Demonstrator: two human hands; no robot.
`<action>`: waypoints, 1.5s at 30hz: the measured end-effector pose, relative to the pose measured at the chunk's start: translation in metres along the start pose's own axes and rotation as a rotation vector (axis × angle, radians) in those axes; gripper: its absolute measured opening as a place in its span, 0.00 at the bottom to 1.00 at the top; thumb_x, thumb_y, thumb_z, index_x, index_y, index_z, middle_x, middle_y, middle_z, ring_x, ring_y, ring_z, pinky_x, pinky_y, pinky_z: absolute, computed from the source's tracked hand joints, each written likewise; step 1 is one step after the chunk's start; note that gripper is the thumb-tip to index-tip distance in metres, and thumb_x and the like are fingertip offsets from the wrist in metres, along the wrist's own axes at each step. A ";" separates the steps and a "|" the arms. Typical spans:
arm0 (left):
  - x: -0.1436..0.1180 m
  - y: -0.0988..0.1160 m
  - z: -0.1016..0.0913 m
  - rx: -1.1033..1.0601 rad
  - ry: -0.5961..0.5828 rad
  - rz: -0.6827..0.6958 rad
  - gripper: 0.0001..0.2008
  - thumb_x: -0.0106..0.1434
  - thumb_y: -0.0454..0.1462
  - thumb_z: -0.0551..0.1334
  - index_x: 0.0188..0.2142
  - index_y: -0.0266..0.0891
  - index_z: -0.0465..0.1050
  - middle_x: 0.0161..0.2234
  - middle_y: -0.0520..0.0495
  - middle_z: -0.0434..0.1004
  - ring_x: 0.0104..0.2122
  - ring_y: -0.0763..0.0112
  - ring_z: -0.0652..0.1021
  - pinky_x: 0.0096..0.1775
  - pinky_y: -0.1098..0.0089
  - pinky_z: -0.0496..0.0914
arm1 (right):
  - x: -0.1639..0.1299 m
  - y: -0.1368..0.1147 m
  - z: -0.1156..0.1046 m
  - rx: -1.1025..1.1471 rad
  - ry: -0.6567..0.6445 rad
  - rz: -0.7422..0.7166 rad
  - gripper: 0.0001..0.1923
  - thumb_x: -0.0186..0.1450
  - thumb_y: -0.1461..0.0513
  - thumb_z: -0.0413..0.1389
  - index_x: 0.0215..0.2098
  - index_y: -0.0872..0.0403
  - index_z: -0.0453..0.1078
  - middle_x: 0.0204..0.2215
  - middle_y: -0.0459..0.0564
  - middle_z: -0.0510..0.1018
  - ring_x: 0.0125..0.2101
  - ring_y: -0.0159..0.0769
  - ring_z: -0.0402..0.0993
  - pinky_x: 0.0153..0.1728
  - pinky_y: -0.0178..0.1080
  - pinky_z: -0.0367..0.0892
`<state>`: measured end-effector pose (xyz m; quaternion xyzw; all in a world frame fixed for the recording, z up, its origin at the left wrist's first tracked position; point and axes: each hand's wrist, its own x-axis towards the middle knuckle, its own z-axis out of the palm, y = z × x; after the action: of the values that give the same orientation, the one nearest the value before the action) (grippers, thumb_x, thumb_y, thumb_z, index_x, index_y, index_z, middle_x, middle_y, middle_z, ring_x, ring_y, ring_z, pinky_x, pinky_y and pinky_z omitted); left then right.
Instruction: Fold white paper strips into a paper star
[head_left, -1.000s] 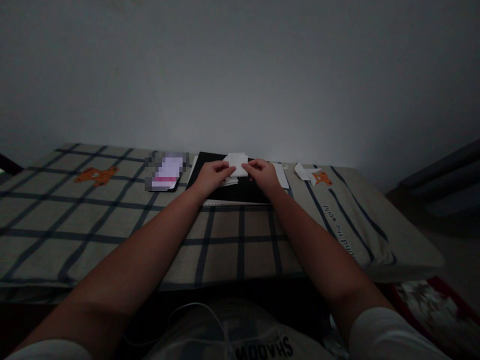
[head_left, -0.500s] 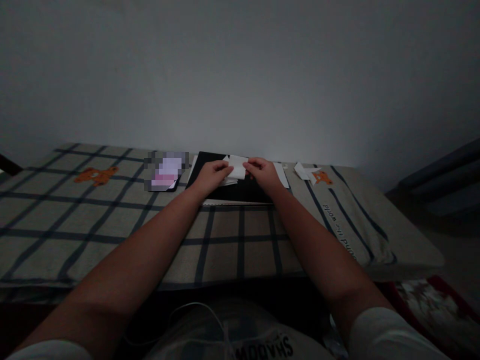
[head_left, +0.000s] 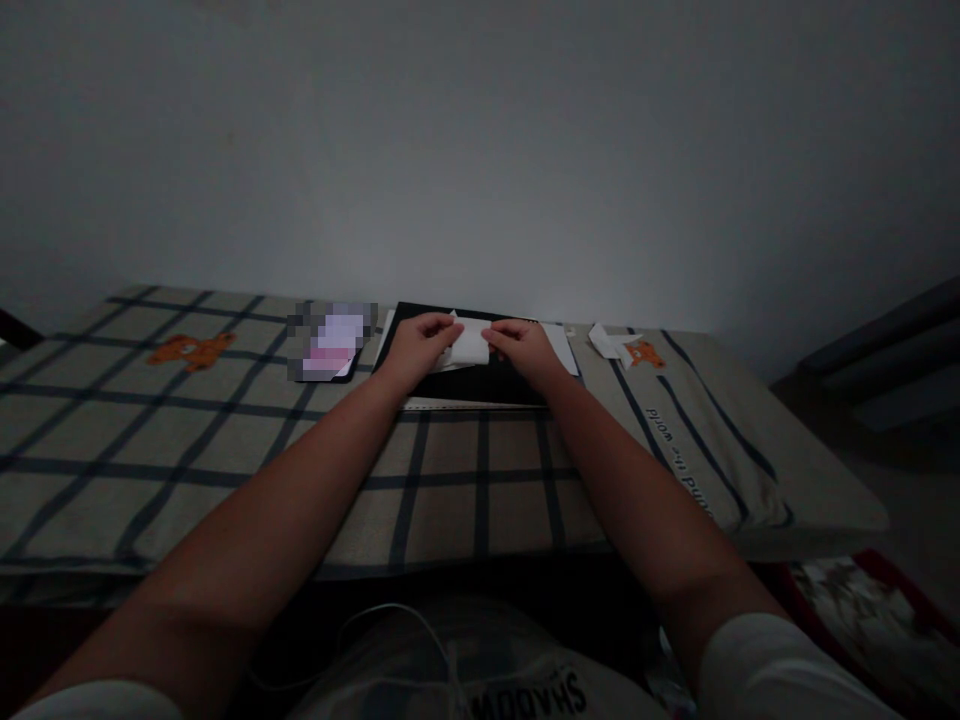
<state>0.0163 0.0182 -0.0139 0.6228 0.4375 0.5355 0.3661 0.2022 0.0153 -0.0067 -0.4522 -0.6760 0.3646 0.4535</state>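
A small white piece of paper point(head_left: 471, 342) is stretched between my two hands, over a black-covered notebook or folder point(head_left: 480, 385). My left hand point(head_left: 418, 345) pinches its left edge between thumb and fingers. At the right edge, my right hand point(head_left: 527, 348) pinches it the same way. More white paper lies under the held piece, partly hidden by it and by my left hand. White sheets stick out from beneath the black cover at its sides.
Left of the black cover lies a phone point(head_left: 330, 350) with a lit, blurred screen. Crumpled white paper scraps point(head_left: 611, 345) rest to the right. A checked cloth point(head_left: 480, 500) with bear prints covers the table, which meets a grey wall point(head_left: 480, 150). A white cable point(head_left: 397, 607) hangs across my lap.
The held paper has tipped, its upper edge lower and its face now a neater rectangle. Both hands have shifted slightly left, their fingers still gripping the edges.
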 end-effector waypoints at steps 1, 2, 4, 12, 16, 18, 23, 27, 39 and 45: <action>0.000 -0.001 0.000 0.000 -0.007 0.002 0.13 0.52 0.44 0.65 0.33 0.36 0.76 0.28 0.49 0.75 0.26 0.73 0.71 0.31 0.71 0.67 | 0.000 0.000 0.000 -0.001 0.002 0.006 0.13 0.57 0.54 0.57 0.31 0.56 0.72 0.23 0.44 0.73 0.21 0.26 0.63 0.24 0.31 0.61; 0.000 -0.001 0.000 0.003 -0.013 0.001 0.14 0.52 0.44 0.65 0.33 0.37 0.76 0.29 0.49 0.75 0.27 0.73 0.71 0.31 0.71 0.67 | 0.000 0.001 0.000 0.001 0.006 0.014 0.13 0.57 0.54 0.57 0.32 0.56 0.72 0.23 0.44 0.73 0.21 0.26 0.63 0.24 0.31 0.61; 0.001 -0.003 -0.001 0.017 -0.016 -0.005 0.14 0.52 0.45 0.65 0.34 0.37 0.76 0.30 0.48 0.76 0.27 0.73 0.71 0.31 0.71 0.67 | 0.001 0.002 -0.001 0.016 0.015 0.025 0.14 0.56 0.53 0.57 0.32 0.56 0.72 0.23 0.44 0.73 0.21 0.26 0.62 0.24 0.31 0.61; 0.002 -0.006 -0.001 0.018 -0.002 0.000 0.15 0.51 0.44 0.66 0.35 0.36 0.77 0.31 0.47 0.76 0.29 0.72 0.72 0.32 0.71 0.67 | 0.002 0.003 -0.001 0.091 0.029 0.019 0.14 0.54 0.54 0.59 0.32 0.58 0.73 0.22 0.43 0.71 0.20 0.25 0.61 0.24 0.32 0.59; 0.002 -0.007 0.000 -0.004 0.001 -0.016 0.15 0.50 0.44 0.67 0.34 0.36 0.77 0.31 0.47 0.76 0.29 0.71 0.72 0.32 0.71 0.66 | 0.003 0.003 0.000 0.094 0.029 0.022 0.15 0.54 0.54 0.59 0.32 0.57 0.73 0.22 0.44 0.72 0.20 0.25 0.61 0.24 0.32 0.58; 0.003 -0.007 0.000 -0.007 0.003 -0.013 0.15 0.50 0.44 0.67 0.34 0.36 0.77 0.31 0.47 0.76 0.28 0.72 0.71 0.31 0.71 0.65 | 0.003 0.003 0.000 0.105 0.036 0.027 0.15 0.54 0.54 0.59 0.32 0.57 0.73 0.21 0.43 0.71 0.20 0.26 0.61 0.24 0.32 0.58; 0.003 -0.008 -0.001 0.019 -0.041 0.027 0.13 0.51 0.43 0.66 0.33 0.37 0.76 0.27 0.49 0.74 0.26 0.73 0.70 0.29 0.71 0.64 | 0.002 0.002 -0.002 0.082 0.007 0.000 0.14 0.55 0.54 0.58 0.31 0.57 0.73 0.20 0.42 0.70 0.20 0.26 0.60 0.24 0.33 0.57; 0.001 -0.005 -0.002 0.084 -0.057 0.044 0.12 0.51 0.42 0.66 0.32 0.37 0.76 0.27 0.49 0.74 0.27 0.72 0.71 0.31 0.71 0.65 | 0.002 0.002 -0.005 0.000 -0.019 -0.042 0.13 0.56 0.55 0.58 0.32 0.58 0.74 0.23 0.45 0.74 0.24 0.28 0.65 0.28 0.33 0.60; -0.003 0.004 -0.001 0.290 -0.112 0.240 0.11 0.55 0.43 0.63 0.30 0.38 0.78 0.29 0.48 0.76 0.27 0.72 0.71 0.30 0.71 0.64 | 0.003 0.005 -0.005 -0.124 -0.078 -0.175 0.12 0.57 0.56 0.57 0.33 0.57 0.74 0.30 0.49 0.77 0.30 0.32 0.70 0.34 0.36 0.63; -0.001 0.009 -0.001 0.187 0.040 0.215 0.09 0.54 0.42 0.64 0.29 0.39 0.78 0.30 0.48 0.77 0.32 0.69 0.74 0.37 0.68 0.67 | 0.005 0.008 -0.001 0.000 -0.124 -0.056 0.15 0.53 0.55 0.61 0.34 0.57 0.71 0.30 0.48 0.76 0.29 0.31 0.69 0.34 0.36 0.63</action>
<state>0.0162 0.0137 -0.0059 0.6866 0.4236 0.5408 0.2381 0.2047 0.0230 -0.0123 -0.4096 -0.7153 0.3789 0.4206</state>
